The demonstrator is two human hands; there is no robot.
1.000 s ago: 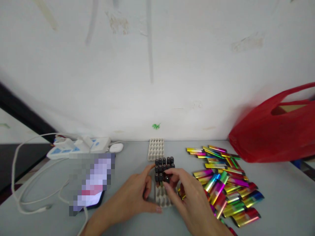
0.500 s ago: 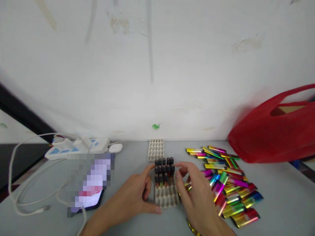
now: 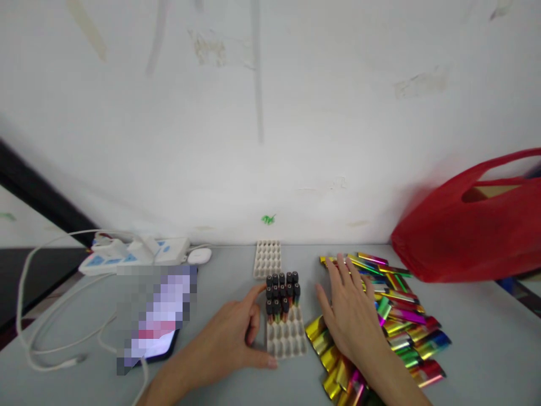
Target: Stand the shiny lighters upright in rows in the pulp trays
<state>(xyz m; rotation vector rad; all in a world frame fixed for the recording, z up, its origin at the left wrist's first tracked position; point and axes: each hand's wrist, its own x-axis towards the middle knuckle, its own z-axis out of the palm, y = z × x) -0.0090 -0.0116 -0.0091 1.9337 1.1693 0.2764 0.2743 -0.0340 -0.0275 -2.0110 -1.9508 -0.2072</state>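
Note:
Several black-topped tubes point(image 3: 282, 291) stand upright in the back rows of a pale holed tray point(image 3: 287, 341); its front rows show bare holes. My left hand point(image 3: 236, 332) rests at the tray's left side, index finger touching near the back tubes, thumb apart along the front left edge, nothing in its grasp. Over the pile of shiny coloured flat pieces point(image 3: 406, 338) my right hand point(image 3: 349, 307) is spread palm down, fingers apart and pointing away; its palm and part of the pile beneath are hidden.
A second pale tray point(image 3: 267, 259) lies near the wall. On the left are a phone point(image 3: 163, 344), a white power strip point(image 3: 169, 249), a small white case point(image 3: 199, 256) and looping white cables. A red bag point(image 3: 460, 237) sits at the back right.
My right hand has moved from the tray's right side to the right and away, over the shiny pieces, and its fingers have spread. My left hand has stayed in place.

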